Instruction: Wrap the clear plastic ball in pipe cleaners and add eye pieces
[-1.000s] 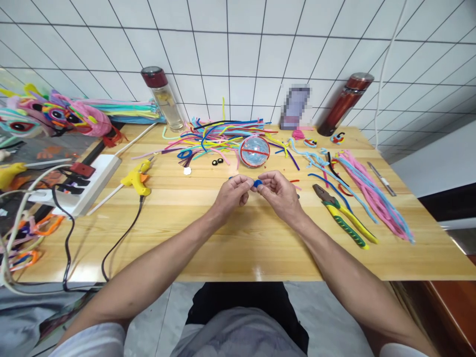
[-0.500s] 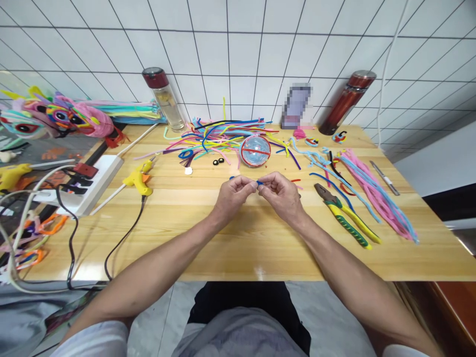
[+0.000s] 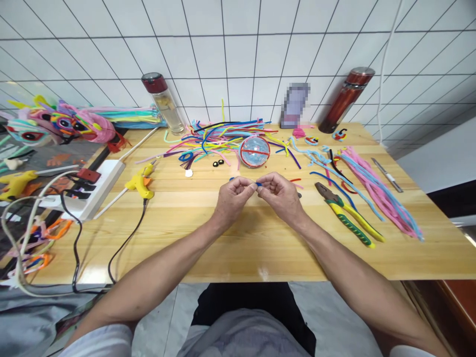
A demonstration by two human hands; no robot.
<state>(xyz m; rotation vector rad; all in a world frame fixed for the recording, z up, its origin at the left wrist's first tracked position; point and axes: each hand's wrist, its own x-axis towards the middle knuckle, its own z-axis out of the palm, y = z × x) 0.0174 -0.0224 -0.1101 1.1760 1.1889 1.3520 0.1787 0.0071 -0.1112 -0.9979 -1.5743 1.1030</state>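
Observation:
My left hand [image 3: 234, 198] and my right hand [image 3: 280, 197] meet above the middle of the table, fingertips pinched close together. Between them shows a short bit of blue pipe cleaner [image 3: 258, 184], gripped by both hands. Most of it is hidden behind the fingers. Just beyond my hands stands a round clear container [image 3: 255, 157] with a red band across its top. Short red and pink pipe cleaner pieces [image 3: 295, 180] lie by my right hand. A dark small object [image 3: 299, 195] is partly covered by that hand.
Yellow-green pliers [image 3: 344, 213] and pink and blue pipe cleaners [image 3: 383, 193] lie on the right, beside a craft knife [image 3: 387, 174]. Mixed pipe cleaners [image 3: 219, 136] are heaped behind. Left are a yellow glue gun [image 3: 142, 183], its cord and a power strip [image 3: 106, 183]. Two bottles [image 3: 169, 109] [image 3: 345, 101] stand by the wall.
The camera view has shifted slightly. Both hands stay together on the blue pipe cleaner, with only small finger movement.

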